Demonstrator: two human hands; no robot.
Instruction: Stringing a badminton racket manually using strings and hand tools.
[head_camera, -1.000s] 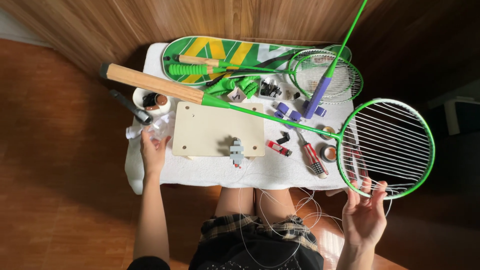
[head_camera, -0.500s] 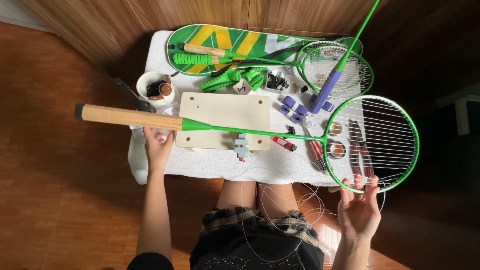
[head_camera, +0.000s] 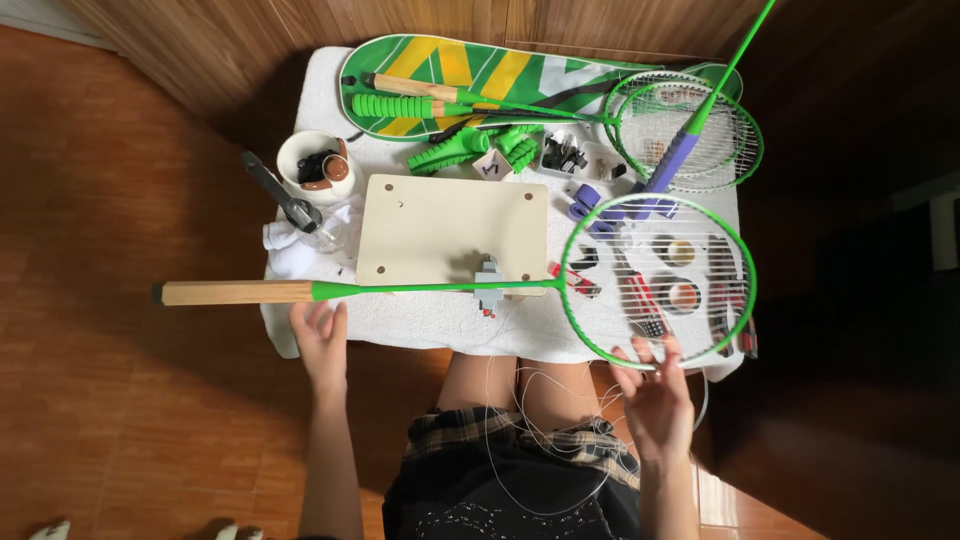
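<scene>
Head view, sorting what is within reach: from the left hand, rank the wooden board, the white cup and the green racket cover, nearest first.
Measured from the left hand, at the table's near left edge:
1. Wooden board, just up and right of the hand, mid-table.
2. White cup, straight above the hand, at the table's left side.
3. Green racket cover, along the far edge, clearly farthest.
</scene>
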